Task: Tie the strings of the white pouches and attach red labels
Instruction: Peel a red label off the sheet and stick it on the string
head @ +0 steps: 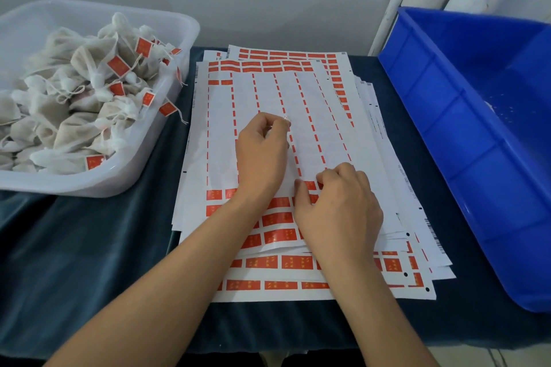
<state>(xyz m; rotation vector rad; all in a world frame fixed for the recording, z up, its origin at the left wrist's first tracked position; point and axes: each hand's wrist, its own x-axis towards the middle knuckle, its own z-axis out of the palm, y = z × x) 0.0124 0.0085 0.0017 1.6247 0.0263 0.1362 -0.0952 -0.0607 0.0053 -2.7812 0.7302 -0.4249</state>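
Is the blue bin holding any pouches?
No. The blue bin shows only bare inner walls; the pouches sit in the clear tub.
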